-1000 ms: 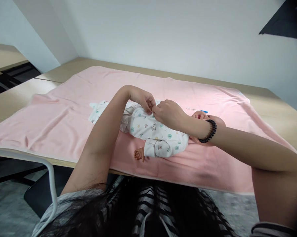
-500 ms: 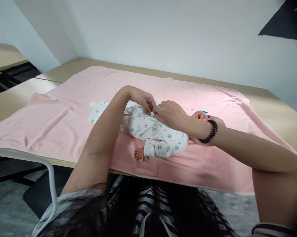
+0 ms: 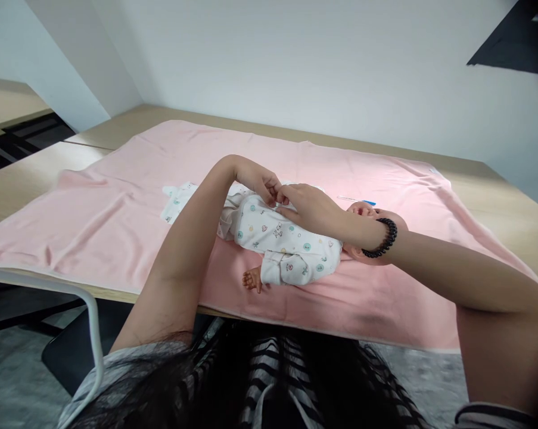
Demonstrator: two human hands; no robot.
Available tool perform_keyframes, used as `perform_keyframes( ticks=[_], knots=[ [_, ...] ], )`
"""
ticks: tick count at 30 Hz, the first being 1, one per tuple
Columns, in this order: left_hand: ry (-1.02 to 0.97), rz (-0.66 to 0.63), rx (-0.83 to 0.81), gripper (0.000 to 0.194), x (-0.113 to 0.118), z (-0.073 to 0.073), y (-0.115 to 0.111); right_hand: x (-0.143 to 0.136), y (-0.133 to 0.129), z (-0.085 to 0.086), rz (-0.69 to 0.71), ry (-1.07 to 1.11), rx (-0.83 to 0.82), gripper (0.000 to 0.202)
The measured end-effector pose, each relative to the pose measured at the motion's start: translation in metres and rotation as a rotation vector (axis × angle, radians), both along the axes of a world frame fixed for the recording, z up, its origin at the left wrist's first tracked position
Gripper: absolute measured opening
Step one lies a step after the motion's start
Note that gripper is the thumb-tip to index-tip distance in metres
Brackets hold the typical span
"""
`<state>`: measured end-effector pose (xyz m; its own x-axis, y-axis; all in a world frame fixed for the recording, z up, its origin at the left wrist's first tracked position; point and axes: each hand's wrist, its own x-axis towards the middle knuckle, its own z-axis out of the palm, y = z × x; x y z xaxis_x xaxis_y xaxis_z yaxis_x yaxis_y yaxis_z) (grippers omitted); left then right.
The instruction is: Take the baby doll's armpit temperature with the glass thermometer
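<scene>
A baby doll lies on its back, its head (image 3: 394, 221) to the right, wearing a white printed top (image 3: 269, 231). Over the middle of the top, my left hand (image 3: 260, 182) is closed, fingertips pinched at the cloth. My right hand (image 3: 311, 207) reaches in from the doll's head side, thumb and fingers closed on the same spot. The fingertips of both hands meet there, and the bit of cloth between them is mostly hidden. One small doll hand (image 3: 252, 279) sticks out of the near sleeve. My left forearm hides part of the doll's lower end.
A pink blanket (image 3: 117, 202) is spread under the doll over a light wooden table (image 3: 510, 190). Beyond the doll's head lies a thin clear stick with a blue end (image 3: 367, 202). A white curved rail (image 3: 92, 322) and dark chair are at the lower left.
My right fingers have shifted slightly at the top's front, and the thumb now shows lower, apart from the fingers. My left hand and the doll stay nearly still.
</scene>
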<state>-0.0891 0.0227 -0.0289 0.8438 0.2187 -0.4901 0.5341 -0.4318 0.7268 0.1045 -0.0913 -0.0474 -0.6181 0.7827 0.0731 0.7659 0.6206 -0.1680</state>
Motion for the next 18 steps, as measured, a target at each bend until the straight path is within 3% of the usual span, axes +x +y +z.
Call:
perform_keyframes(
  ticks=[8, 18],
  knots=[
    [0.291, 0.106, 0.276, 0.033, 0.005, 0.018, -0.016, 0.000, 0.004, -0.005, -0.032, -0.042, 0.003, 0.020],
    [0.395, 0.139, 0.350, 0.042, 0.002, 0.023, -0.019, 0.006, 0.007, 0.000, -0.072, -0.038, -0.091, 0.026]
  ],
)
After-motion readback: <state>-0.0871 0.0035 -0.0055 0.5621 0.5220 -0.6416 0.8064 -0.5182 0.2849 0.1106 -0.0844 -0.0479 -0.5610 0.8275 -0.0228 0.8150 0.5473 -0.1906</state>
